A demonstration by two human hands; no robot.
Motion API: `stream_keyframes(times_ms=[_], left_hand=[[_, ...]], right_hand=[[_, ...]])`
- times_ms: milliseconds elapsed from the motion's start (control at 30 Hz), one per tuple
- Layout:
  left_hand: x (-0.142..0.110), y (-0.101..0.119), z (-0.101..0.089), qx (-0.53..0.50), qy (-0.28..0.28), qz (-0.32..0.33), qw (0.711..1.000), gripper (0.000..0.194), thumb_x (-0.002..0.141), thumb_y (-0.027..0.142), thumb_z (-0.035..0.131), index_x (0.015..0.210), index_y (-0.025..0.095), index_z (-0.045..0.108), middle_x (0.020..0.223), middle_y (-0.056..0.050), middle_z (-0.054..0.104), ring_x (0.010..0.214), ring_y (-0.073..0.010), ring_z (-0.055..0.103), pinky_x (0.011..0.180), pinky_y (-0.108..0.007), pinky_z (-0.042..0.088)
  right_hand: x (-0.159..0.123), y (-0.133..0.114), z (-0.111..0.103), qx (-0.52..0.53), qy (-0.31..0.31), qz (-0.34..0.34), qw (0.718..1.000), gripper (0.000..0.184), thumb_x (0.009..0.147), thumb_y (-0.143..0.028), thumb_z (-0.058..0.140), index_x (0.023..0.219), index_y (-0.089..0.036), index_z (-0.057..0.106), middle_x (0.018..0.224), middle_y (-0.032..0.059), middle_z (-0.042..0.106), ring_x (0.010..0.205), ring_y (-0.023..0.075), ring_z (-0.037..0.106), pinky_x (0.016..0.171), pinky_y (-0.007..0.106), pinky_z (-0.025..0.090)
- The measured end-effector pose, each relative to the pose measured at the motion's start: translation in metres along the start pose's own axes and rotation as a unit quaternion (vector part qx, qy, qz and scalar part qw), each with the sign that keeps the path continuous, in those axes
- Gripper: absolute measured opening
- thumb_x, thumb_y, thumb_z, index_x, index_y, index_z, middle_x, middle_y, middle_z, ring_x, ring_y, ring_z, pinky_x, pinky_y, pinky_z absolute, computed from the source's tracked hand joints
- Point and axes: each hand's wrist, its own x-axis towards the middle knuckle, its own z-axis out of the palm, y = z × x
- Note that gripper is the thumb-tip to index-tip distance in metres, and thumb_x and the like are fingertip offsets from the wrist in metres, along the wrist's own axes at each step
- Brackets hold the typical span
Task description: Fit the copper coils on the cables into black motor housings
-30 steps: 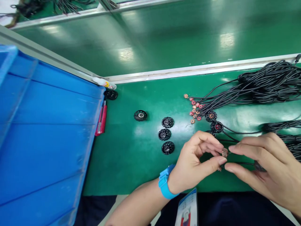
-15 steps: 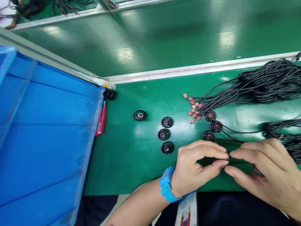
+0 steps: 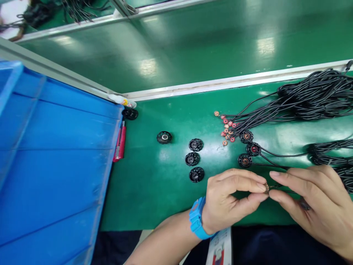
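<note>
My left hand (image 3: 234, 200), with a blue wristband (image 3: 197, 219), pinches a small copper-coloured round part (image 3: 266, 188) between thumb and fingers. Thin leads and a black cable (image 3: 289, 191) run from it towards my right hand (image 3: 317, 206). The right thumb and forefinger are apart, close beside the leads. A dark object (image 3: 305, 203) shows in the right palm, mostly hidden by the hand. Just beyond the hands lie black round housings (image 3: 245, 160) with copper or red cores and cables attached. Several small red and copper-coloured wound cores (image 3: 226, 131) on cable ends lie farther back.
Three black housings (image 3: 192, 159) form a column left of the hands, another housing (image 3: 164, 137) farther left. A blue bin (image 3: 55, 176) stands at left, beside a red-handled tool (image 3: 120, 143) and small bottle (image 3: 121, 99). Black cable bundles (image 3: 311, 95) lie at right. A white ledge (image 3: 204, 85) runs behind.
The right thumb and forefinger have shifted slightly and now sit beside the thin leads, which show more plainly. The left hand keeps its pinch on the copper-coloured part, which has turned a little.
</note>
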Motion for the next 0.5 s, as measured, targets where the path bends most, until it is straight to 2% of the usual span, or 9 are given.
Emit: stream_keyframes(times_ms=[233,500], left_hand=[[-0.0028,0.0005,0.0012,-0.021,0.016,-0.022,0.999,0.016,0.082,0.012,0.088,0.091,0.020,0.077,0.099,-0.006,0.084,0.083,-0.0179,0.083,0.074,-0.023,0.070],[-0.0066,0.0009,0.0020,-0.078,0.017,-0.058,0.995,0.014,0.085,0.012,0.086,0.089,0.019,0.075,0.098,-0.005,0.084,0.082,-0.0172,0.083,0.071,-0.022,0.069]], right_hand=[[-0.0086,0.0014,0.0014,0.020,-0.001,-0.015,1.000,0.030,0.089,-0.004,0.075,0.116,-0.017,0.071,0.095,0.0044,0.075,0.078,0.0161,0.064,0.068,0.034,0.053],[-0.0047,-0.0007,0.0054,0.030,0.014,-0.023,0.999,0.010,0.093,-0.008,0.072,0.101,-0.014,0.068,0.085,0.0048,0.066,0.077,0.0149,0.059,0.069,0.034,0.050]])
